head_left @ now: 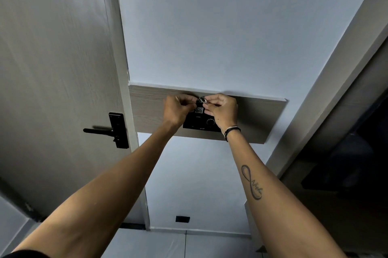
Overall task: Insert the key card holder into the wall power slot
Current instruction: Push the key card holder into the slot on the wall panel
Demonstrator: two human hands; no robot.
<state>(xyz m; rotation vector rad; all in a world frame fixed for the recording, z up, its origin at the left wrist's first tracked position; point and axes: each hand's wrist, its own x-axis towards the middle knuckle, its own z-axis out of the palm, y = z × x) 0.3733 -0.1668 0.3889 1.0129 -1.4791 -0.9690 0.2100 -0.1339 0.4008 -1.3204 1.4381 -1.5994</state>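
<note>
A black wall power slot unit [197, 125] is mounted on a wood-grain panel [147, 108] on the white wall. The dark key card holder [199, 108], with a white number label and a metal ring on top, stands upright at the top of the unit. My left hand [178, 108] pinches its left side. My right hand [222, 110] pinches the ring and right side, and partly covers the unit. How deep the holder sits in the slot is hidden by my fingers.
A grey door [58, 68] with a black lever handle [98, 131] and lock plate is at the left. A door frame [336, 81] and a dark opening lie at the right. A black socket [182, 219] sits low on the wall above the tiled floor.
</note>
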